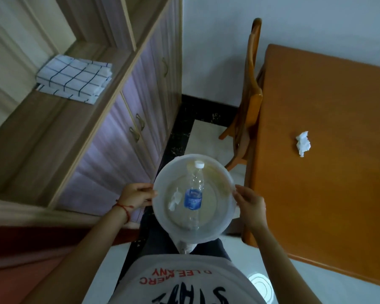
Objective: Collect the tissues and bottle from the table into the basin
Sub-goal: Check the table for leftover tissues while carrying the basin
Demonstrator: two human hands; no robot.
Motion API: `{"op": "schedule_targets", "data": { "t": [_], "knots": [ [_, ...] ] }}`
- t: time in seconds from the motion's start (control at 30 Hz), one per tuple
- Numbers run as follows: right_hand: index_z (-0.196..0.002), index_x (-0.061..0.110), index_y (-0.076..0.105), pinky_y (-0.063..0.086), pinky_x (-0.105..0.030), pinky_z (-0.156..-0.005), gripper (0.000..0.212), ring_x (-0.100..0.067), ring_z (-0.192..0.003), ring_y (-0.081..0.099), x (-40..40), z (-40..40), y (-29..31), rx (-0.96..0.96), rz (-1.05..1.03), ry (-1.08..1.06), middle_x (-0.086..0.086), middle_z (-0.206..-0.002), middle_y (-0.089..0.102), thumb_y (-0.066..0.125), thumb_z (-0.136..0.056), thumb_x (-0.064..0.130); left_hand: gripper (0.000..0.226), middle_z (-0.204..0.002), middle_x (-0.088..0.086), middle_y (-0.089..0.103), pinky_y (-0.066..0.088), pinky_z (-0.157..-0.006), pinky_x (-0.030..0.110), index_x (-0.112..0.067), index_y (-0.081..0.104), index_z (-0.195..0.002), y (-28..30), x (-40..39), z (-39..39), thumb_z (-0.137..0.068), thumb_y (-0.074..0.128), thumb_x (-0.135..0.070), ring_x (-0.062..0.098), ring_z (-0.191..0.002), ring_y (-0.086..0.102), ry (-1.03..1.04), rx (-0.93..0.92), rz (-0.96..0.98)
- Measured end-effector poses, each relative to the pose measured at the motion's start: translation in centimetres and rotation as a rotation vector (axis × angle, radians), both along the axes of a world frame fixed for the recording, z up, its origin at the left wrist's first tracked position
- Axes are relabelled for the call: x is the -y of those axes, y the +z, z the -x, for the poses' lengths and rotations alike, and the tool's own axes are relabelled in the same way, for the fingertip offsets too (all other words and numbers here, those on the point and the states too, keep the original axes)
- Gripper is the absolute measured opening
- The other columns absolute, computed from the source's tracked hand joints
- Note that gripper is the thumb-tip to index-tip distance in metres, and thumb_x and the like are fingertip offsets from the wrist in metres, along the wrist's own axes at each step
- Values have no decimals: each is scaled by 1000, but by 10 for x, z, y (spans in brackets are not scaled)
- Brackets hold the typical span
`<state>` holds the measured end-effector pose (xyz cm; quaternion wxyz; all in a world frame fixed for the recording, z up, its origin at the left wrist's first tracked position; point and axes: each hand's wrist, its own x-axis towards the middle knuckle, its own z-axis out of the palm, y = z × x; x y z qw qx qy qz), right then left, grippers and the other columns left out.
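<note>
I hold a round translucent white basin (223,224) in front of my body, above the floor. My left hand (136,195) grips its left rim and my right hand (249,205) grips its right rim. Inside the basin lies a clear plastic bottle (194,191) with a blue label and white cap, cap pointing away from me. A small crumpled tissue (175,199) lies beside it in the basin. Another crumpled white tissue (303,143) sits on the orange wooden table (327,183) to my right.
A wooden chair (248,99) is pushed against the table's far-left side. A long cabinet with drawers (127,132) runs along my left, with folded checked cloths (75,77) on its shelf. Tiled floor lies between cabinet and table.
</note>
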<state>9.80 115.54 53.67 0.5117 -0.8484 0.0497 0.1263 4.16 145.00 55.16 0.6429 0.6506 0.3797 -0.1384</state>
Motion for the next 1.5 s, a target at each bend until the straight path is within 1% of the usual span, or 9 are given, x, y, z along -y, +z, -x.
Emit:
{"op": "schedule_targets", "data": {
  "t": [0.07,0.2,0.33,0.5,0.67,0.83,1.07,1.23,1.5],
  "knots": [
    [-106,15,68,50,-14,-69,22,-7,-86,65,-1,-15,2,22,1,-16,3,-98,70,57,-88,22,32,-102,21,65,53,-73,38,8,60,-111,1,-2,-23,-80,62,3,30,-86,62,-25,-8,-6],
    [-102,19,67,50,-9,-61,18,3,-79,64,-5,-39,1,42,-10,-82,13,-89,67,58,-88,21,34,-101,22,64,57,-55,21,10,58,-112,1,-7,-70,-79,62,5,29,-84,62,-99,-15,17],
    [-103,17,67,48,-12,-62,18,3,-79,63,-11,-54,-4,38,-12,-222,15,-88,66,59,-87,19,34,-101,21,64,56,-68,32,8,59,-112,-3,-15,-120,-79,63,3,27,-83,63,-220,-47,22],
    [-101,22,68,51,-15,-62,16,4,-79,64,-22,-67,-5,3,-44,-403,12,-89,69,60,-86,23,35,-98,19,64,56,-51,17,8,59,-112,-1,-20,-186,-78,64,3,22,-77,64,-404,-42,4],
    [-103,18,68,51,-16,-64,20,2,-75,64,-32,-72,-9,-8,-29,-559,10,-88,69,61,-86,24,36,-100,21,64,56,-69,33,6,59,-112,-2,-18,-234,-77,65,3,29,-85,63,-547,-53,-14],
    [-105,15,67,49,-9,-58,20,1,-77,63,-35,-69,-10,-18,-15,-674,6,-87,69,61,-86,19,35,-100,20,64,52,-75,37,6,59,-111,-3,-6,-264,-76,66,3,28,-85,62,-659,-60,-10],
    [-104,18,68,43,0,-57,20,5,-76,60,-27,-71,-12,-53,19,-734,10,-85,67,59,-87,21,33,-97,17,63,55,-48,16,7,60,-108,-7,13,-281,-76,66,4,17,-72,61,-711,-70,-7],
    [-104,19,68,45,-2,-58,19,5,-76,62,-19,-75,-13,-68,45,-692,7,-88,69,61,-86,23,32,-94,17,63,54,-46,15,7,60,-108,-12,18,-282,-77,64,6,18,-70,61,-679,-96,-5],
    [-103,19,69,43,1,-60,19,16,-77,60,-10,-80,-11,-40,40,-619,21,-82,64,62,-86,24,32,-87,13,66,56,-49,17,4,62,-106,-16,17,-284,-75,66,4,18,-73,63,-660,-82,-13]
  ]
}}
